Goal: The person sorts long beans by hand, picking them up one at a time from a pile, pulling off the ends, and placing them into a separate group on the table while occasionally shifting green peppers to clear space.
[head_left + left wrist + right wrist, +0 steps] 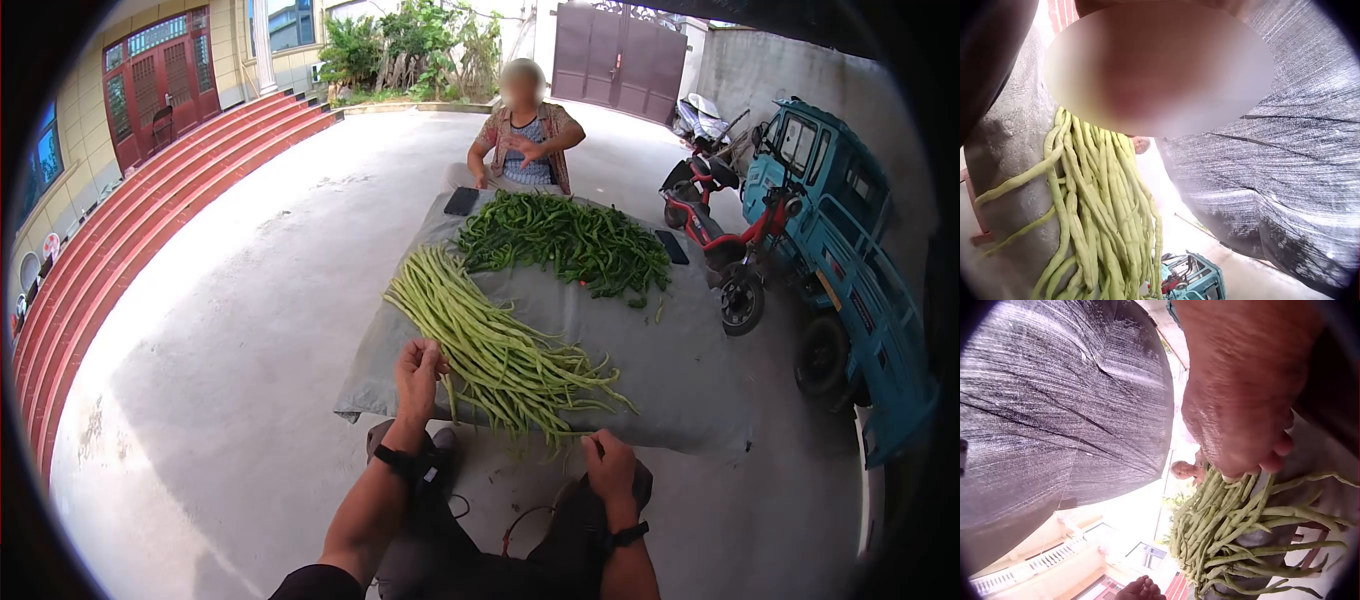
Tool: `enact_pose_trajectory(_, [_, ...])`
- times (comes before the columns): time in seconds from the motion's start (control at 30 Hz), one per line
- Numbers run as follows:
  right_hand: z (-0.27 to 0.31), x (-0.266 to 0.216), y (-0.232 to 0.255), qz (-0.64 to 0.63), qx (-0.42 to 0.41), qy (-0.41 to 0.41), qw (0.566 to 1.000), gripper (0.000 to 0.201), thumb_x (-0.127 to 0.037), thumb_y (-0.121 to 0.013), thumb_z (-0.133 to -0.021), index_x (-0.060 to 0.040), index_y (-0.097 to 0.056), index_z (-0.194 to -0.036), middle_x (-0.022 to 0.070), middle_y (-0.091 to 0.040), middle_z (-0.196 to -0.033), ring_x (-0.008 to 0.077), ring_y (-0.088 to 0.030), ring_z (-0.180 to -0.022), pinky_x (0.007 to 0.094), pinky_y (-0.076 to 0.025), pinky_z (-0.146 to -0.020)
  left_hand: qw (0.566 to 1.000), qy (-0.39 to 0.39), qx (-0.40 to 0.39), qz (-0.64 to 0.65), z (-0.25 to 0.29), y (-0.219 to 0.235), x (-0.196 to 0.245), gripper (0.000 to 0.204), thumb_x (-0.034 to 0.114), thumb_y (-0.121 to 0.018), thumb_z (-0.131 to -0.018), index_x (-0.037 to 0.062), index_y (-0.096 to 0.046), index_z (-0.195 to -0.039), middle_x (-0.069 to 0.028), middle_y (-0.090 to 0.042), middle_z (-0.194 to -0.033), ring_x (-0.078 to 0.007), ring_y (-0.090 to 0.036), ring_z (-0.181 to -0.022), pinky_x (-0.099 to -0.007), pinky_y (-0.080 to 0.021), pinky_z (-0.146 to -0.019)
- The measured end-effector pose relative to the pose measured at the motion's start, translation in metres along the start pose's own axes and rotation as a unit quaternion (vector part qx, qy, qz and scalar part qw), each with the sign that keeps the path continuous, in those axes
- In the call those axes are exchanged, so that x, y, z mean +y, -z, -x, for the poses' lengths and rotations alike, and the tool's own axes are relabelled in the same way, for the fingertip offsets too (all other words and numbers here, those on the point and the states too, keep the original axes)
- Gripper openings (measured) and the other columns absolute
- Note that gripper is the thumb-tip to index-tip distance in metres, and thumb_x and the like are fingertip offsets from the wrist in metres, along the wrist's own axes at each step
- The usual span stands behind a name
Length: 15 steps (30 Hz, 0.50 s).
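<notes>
A big bundle of long pale-green beans (490,340) lies across the near left half of a grey cloth-covered table (670,370). My right hand (610,468) is at the table's near edge, pinching the end of one long bean; in the right wrist view its curled fingers (1275,456) overlap the bundle (1216,519). At the bundle's left side is my left hand (418,380), fingers curled and thumb close to the forefinger. I cannot tell whether it holds a bean. A blurred patch covers it in the left wrist view, above the beans (1104,206).
Green chili peppers (560,235) are heaped at the table's far side, between a black phone (460,201) and another dark phone (672,247). Across the table sits a person (525,145) with one hand raised. A red scooter (725,240) and a teal cargo tricycle (835,230) stand at right.
</notes>
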State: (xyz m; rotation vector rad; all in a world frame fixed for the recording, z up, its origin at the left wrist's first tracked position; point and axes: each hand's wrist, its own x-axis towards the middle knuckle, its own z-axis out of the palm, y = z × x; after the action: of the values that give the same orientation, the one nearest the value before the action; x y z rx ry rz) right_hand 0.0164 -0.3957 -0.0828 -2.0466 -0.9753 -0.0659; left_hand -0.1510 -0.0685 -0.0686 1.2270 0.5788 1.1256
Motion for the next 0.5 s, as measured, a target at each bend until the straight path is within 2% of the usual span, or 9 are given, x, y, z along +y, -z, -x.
enact_pose_trajectory(0.07, [-0.001,0.011,-0.001,-0.025,-0.007,-0.014,1.000,0.023,-0.021,-0.069,-0.099,-0.0018,-0.066,-0.087,0.0106,-0.066,-0.069,0.0226,-0.065,-0.059,0.0375,-0.048,-0.058,0.999,-0.004,0.030,0.021,-0.020,-0.007,-0.009,0.015,0.023,-0.063,-0.107,0.0084,-0.064,-0.103,-0.0012,-0.069,-0.082,-0.0098,-0.063,-0.067,-0.0237,-0.047,-0.061])
enact_pose_trajectory(0.17, [-0.007,0.014,0.002,-0.168,-0.012,-0.117,0.979,0.025,-0.021,-0.066,-0.103,-0.0025,-0.066,-0.086,0.0033,-0.064,-0.067,0.0100,-0.059,-0.058,0.0288,-0.046,-0.056,0.997,-0.022,0.052,0.059,-0.043,-0.013,-0.016,0.015,0.023,-0.063,-0.107,0.0085,-0.063,-0.102,-0.0005,-0.068,-0.081,-0.0096,-0.063,-0.066,-0.0236,-0.046,-0.061])
enact_pose_trajectory(0.27, [-0.019,0.007,0.010,-0.199,-0.022,-0.156,0.967,0.030,-0.024,-0.066,-0.105,-0.0016,-0.065,-0.085,0.0010,-0.064,-0.068,0.0067,-0.061,-0.064,0.0263,-0.047,-0.057,0.994,-0.026,0.074,0.079,-0.061,-0.013,-0.031,0.015,0.022,-0.063,-0.107,0.0083,-0.062,-0.101,-0.0007,-0.066,-0.081,-0.0091,-0.061,-0.065,-0.0238,-0.046,-0.059])
enact_pose_trajectory(0.4, [-0.049,-0.020,0.010,-0.239,-0.022,-0.132,0.962,0.029,-0.024,-0.065,-0.106,-0.0016,-0.066,-0.088,0.0008,-0.065,-0.070,0.0063,-0.059,-0.065,0.0249,-0.047,-0.059,0.989,-0.020,0.122,0.087,-0.071,-0.002,-0.055,0.011,0.019,-0.064,-0.105,0.0080,-0.062,-0.103,-0.0003,-0.065,-0.083,-0.0079,-0.059,-0.070,-0.0238,-0.046,-0.060])
enact_pose_trajectory(0.5, [-0.092,-0.051,0.004,-0.239,-0.024,-0.084,0.967,0.028,-0.025,-0.065,-0.106,-0.0011,-0.066,-0.091,0.0009,-0.066,-0.073,0.0065,-0.059,-0.068,0.0251,-0.048,-0.062,0.985,0.008,0.171,0.016,-0.074,0.005,-0.056,0.012,0.016,-0.065,-0.102,0.0065,-0.061,-0.107,-0.0004,-0.063,-0.089,-0.0083,-0.058,-0.078,-0.0250,-0.047,-0.065])
